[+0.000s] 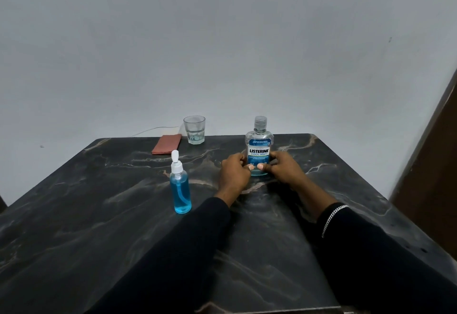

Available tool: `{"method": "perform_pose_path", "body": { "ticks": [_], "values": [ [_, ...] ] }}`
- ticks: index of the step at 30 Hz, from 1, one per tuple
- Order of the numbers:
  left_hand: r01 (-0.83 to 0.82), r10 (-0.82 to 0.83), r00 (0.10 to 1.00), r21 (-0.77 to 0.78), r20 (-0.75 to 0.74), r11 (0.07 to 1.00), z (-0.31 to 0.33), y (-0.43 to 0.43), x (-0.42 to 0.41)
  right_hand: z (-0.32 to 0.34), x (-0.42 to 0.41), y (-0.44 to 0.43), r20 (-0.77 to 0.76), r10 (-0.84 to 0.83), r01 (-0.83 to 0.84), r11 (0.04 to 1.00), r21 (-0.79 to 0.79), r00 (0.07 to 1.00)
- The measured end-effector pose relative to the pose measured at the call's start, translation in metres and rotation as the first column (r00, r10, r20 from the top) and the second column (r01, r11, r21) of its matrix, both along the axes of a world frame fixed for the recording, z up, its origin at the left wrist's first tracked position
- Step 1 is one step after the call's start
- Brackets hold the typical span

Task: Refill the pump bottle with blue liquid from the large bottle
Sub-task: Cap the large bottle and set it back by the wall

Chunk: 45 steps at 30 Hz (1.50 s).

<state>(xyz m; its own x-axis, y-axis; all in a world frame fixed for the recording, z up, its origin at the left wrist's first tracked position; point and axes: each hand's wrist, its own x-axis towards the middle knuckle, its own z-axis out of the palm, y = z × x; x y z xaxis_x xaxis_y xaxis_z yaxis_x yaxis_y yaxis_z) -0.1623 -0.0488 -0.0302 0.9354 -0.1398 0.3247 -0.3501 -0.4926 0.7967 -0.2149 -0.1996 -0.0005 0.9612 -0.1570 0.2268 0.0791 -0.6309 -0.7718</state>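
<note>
The large clear bottle with a blue-and-white label stands upright on the dark marble table, its grey cap on; only a little blue liquid shows at its base. My left hand and my right hand hold its lower part from both sides, thumbs across the front. The small pump bottle, with a white pump head and mostly full of blue liquid, stands upright to the left of my left hand, untouched.
A drinking glass with a little water stands at the table's far edge. A folded reddish cloth lies left of it, with a thin white cable behind. A brown panel rises at the right.
</note>
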Motion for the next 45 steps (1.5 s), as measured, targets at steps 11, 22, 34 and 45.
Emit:
{"method": "perform_pose_path", "body": {
  "ticks": [11, 22, 34, 45],
  "values": [
    [-0.068, 0.065, 0.997, -0.105, -0.037, 0.992, -0.009, -0.068, 0.076, -0.009, 0.075, -0.047, 0.012, -0.102, 0.101, 0.995, 0.02, 0.995],
    [-0.151, 0.142, 0.986, -0.117, -0.086, 0.982, -0.01, -0.107, 0.139, -0.017, 0.156, -0.079, 0.011, -0.158, 0.158, 0.987, 0.012, 0.987],
    [-0.204, 0.209, 0.976, 0.075, -0.062, 0.976, -0.002, -0.123, 0.169, -0.029, 0.201, -0.085, 0.12, -0.313, 0.306, 0.949, 0.073, 0.942],
    [-0.197, 0.214, 0.969, 0.133, -0.124, 0.971, 0.001, -0.127, 0.173, -0.032, 0.213, -0.087, 0.095, -0.342, 0.34, 0.94, 0.039, 0.935]
  ]
}}
